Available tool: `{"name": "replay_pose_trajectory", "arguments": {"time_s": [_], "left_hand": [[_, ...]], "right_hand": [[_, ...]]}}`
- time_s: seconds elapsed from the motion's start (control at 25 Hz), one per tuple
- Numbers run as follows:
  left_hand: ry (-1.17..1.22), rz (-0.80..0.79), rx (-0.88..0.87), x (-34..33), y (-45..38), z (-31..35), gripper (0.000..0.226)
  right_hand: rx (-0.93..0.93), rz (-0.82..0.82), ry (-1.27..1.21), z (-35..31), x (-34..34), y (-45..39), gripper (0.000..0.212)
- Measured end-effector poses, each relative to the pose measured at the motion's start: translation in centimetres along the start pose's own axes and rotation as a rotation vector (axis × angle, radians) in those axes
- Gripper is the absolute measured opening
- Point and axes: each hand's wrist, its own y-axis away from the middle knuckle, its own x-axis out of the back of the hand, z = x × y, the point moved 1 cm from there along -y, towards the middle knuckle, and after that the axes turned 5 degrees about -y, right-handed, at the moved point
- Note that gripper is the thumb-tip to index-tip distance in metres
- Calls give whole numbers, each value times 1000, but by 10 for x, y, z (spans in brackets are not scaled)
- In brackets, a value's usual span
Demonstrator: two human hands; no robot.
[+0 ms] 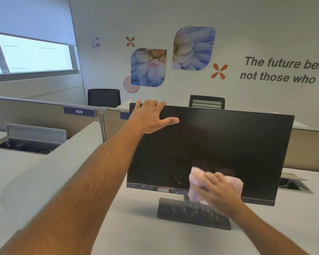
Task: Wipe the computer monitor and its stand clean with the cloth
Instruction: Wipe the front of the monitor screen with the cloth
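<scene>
A pale tabletop (140,234) runs from the near edge of the scene out to low beige partitions (35,109), one carrying a blue plate numbered 109 (79,111). Beyond them stand two dark office chairs (103,97) against a white wall with blue flower prints (148,67), orange marks and grey lettering. A window (31,56) with a half-lowered blind fills the far left. An open cable hatch (26,144) sits in the neighbouring desk at left.

The monitor (219,144) stands in the middle of the tabletop, its screen dark, on a flat black stand (188,212) speckled with dust.

The left hand (149,116) lies on the screen's far-left top corner: its fingers hook over the top edge while the thumb stretches flat across the glass, so this grip clasps the frame.

The right hand (217,192), blurred, presses a pink cloth (201,184) against the lower part of the screen, right of centre and just above the stand's neck. Its fingers look spread over the cloth; whether they curl round it I cannot tell.
</scene>
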Motion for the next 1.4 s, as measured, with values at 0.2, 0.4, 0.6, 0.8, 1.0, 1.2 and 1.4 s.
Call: {"name": "replay_pose_trajectory", "arguments": {"time_s": [0.2, 0.4, 0.6, 0.8, 1.0, 1.2, 1.4], "left_hand": [[1, -6, -5, 1, 0, -1, 106], [3, -14, -3, 2, 1, -3, 105], [-1, -19, 11, 4, 2, -8, 105], [-3, -14, 17, 2, 3, -13, 105], [2, -13, 21, 2, 3, -17, 104], [4, -8, 20, 1, 4, -18, 104], [5, -11, 16, 1, 5, -20, 103]], "right_hand": [[22, -18, 64, 1, 2, -2, 78], [145, -91, 74, -12, -3, -8, 69], [-40, 8, 49, 5, 6, -18, 79], [251, -155, 105, -20, -3, -8, 69], [-32, 26, 46, -8, 9, -23, 72], [268, -179, 104, -33, -3, -11, 68], [-149, 31, -47, -18, 6, -31, 74]]}}
